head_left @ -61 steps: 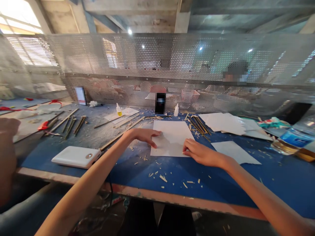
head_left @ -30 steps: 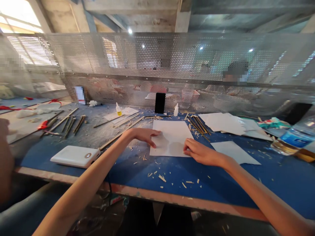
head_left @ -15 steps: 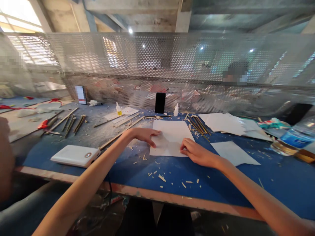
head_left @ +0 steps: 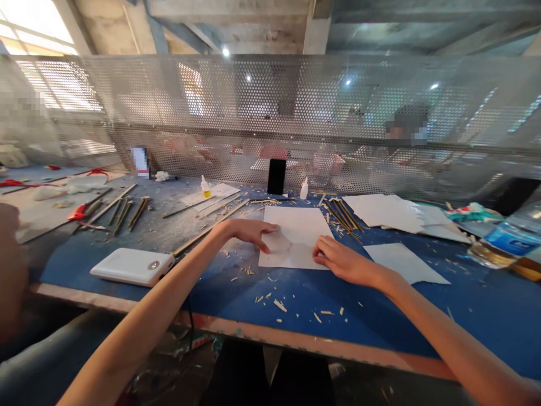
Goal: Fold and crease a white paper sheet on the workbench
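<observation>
A white sheet of paper (head_left: pixel 296 225) lies flat on the blue table in front of me. My left hand (head_left: pixel 252 232) rests at its left edge, thumb and fingers apart, with the fingertips on the paper. Over the sheet's right side is my right hand (head_left: pixel 333 256), its fingers curled and pressed together; whatever they may hold is too small to make out. Small wood shavings (head_left: pixel 279 305) are scattered on the table nearer to me.
A white power bank (head_left: pixel 132 266) lies at the left. Behind the sheet stand a phone (head_left: pixel 276 176) and glue bottles (head_left: pixel 304 189). Thin sticks (head_left: pixel 344 215), stacked papers (head_left: pixel 386 212) and a plastic bottle (head_left: pixel 507 239) are at the right. Another person's arm (head_left: pixel 12 270) shows far left.
The whole view has shifted slightly. Both hands keep nearly the same places on the sheet.
</observation>
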Motion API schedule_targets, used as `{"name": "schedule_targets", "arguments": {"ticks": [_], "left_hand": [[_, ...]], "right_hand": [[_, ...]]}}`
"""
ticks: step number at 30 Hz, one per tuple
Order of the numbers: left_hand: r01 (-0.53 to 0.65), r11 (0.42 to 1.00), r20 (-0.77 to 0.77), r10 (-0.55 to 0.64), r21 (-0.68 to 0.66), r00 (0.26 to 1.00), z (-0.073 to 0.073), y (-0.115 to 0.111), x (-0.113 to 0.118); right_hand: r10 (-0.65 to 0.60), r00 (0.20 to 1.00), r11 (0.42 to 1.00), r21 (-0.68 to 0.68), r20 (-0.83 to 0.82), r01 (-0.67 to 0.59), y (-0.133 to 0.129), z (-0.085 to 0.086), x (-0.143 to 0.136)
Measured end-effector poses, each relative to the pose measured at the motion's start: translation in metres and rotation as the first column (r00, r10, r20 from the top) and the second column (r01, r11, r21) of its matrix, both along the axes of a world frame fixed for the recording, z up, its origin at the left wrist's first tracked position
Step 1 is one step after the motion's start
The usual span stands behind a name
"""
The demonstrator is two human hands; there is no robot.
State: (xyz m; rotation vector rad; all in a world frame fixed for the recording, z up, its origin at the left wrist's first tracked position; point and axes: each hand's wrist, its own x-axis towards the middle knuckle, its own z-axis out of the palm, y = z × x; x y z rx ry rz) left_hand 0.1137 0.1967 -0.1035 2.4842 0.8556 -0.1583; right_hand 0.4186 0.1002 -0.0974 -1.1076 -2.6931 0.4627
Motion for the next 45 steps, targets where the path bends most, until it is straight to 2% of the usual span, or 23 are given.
{"name": "schedule_targets", "arguments": {"ticks": [6, 19, 29, 33, 37, 42, 45], "left_hand": [[-0.002, 1.000, 0.006, 0.002, -0.001, 1.000, -0.002, 0.001, 0.001], [-0.010, 1.000, -0.002, 0.010, 0.004, 1.000, -0.001, 0.000, 0.001], [0.002, 1.000, 0.010, -0.002, -0.002, 1.000, -0.002, 0.002, 0.000], [-0.001, 1.000, 0.011, 0.001, 0.008, 1.000, -0.002, 0.001, 0.000], [0.000, 1.000, 0.009, 0.000, 0.006, 1.000, -0.001, 0.000, 0.000], [-0.010, 1.000, 0.005, 0.010, -0.002, 1.000, -0.001, 0.000, 0.000], [-0.002, 1.000, 0.007, 0.002, -0.007, 1.000, 0.000, 0.000, 0.000]], "right_hand": [[-0.037, 0.999, 0.998, -0.056, -0.023, 0.035, 0.007, 0.003, 0.010], [-0.042, 0.999, 0.999, -0.021, 0.009, 0.042, 0.014, 0.004, 0.020], [0.035, 0.999, 0.990, 0.135, 0.029, -0.038, 0.005, 0.001, 0.004], [0.061, 0.992, 0.971, 0.222, 0.109, -0.084, -0.001, 0.008, 0.003], [0.071, 0.981, 0.963, 0.242, 0.180, -0.114, -0.005, 0.015, 0.007], [0.091, 0.981, 0.952, 0.275, 0.172, -0.137, -0.006, 0.011, -0.009], [0.103, 0.962, 0.929, 0.321, 0.252, -0.183, -0.006, 0.012, -0.014]]}}
